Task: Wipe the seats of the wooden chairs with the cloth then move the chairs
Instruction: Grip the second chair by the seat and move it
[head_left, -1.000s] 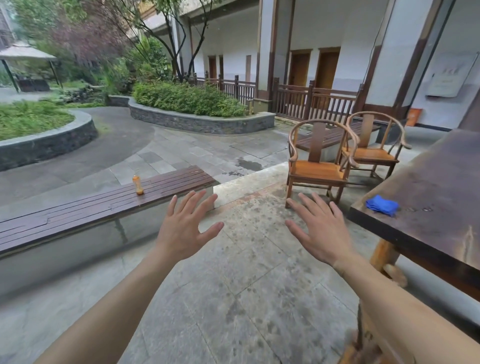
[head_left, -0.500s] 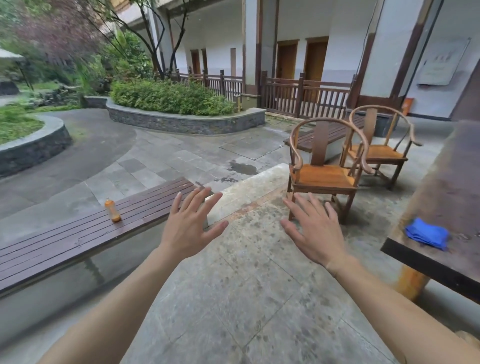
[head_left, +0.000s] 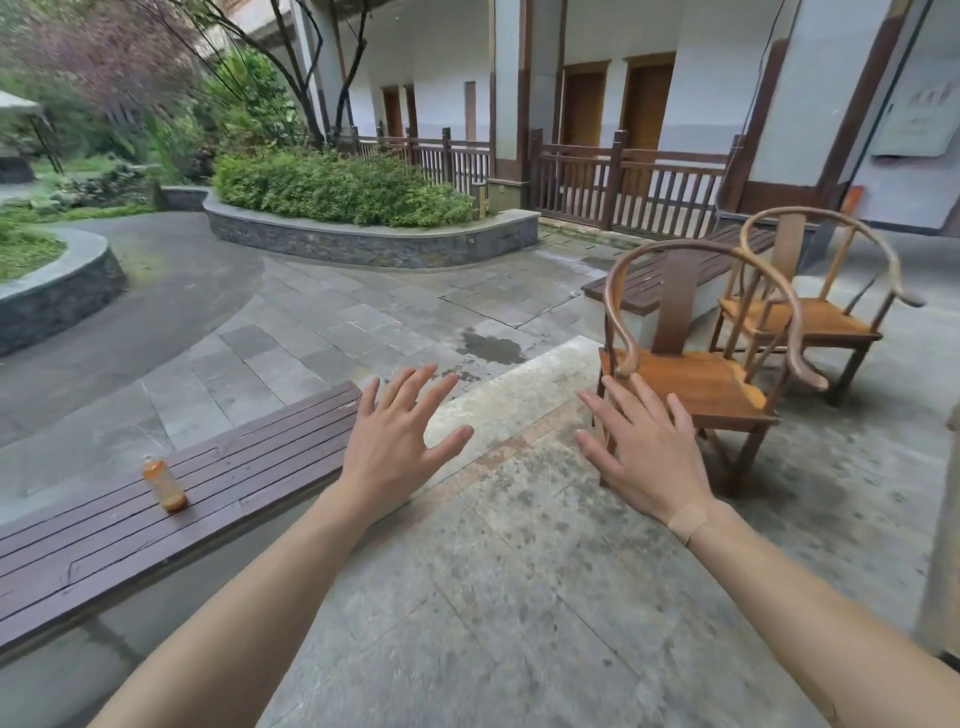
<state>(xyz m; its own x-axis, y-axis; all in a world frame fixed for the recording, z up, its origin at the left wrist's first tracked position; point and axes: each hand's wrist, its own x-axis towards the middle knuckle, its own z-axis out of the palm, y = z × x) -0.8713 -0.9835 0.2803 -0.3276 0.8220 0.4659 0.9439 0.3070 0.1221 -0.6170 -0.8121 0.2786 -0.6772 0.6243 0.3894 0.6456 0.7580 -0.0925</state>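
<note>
Two wooden round-back chairs stand on the stone paving at the right. The near chair (head_left: 696, 384) has an orange-brown seat, and the far chair (head_left: 810, 322) stands just behind it to the right. My left hand (head_left: 395, 447) and my right hand (head_left: 644, 452) are held out in front of me, fingers spread, holding nothing. My right hand is in front of the near chair's front left corner, apart from it. The blue cloth and the table are out of view.
A long dark slatted bench (head_left: 171, 509) runs along the left with a small orange bottle (head_left: 165, 484) standing on it. A second bench (head_left: 649, 280) lies behind the chairs. Stone planters (head_left: 374, 244) and a wooden railing (head_left: 623, 182) stand further back.
The view has swung left and moved closer to the chairs. The table with the blue cloth has slid out of the right edge. Both hands stay spread and empty.
</note>
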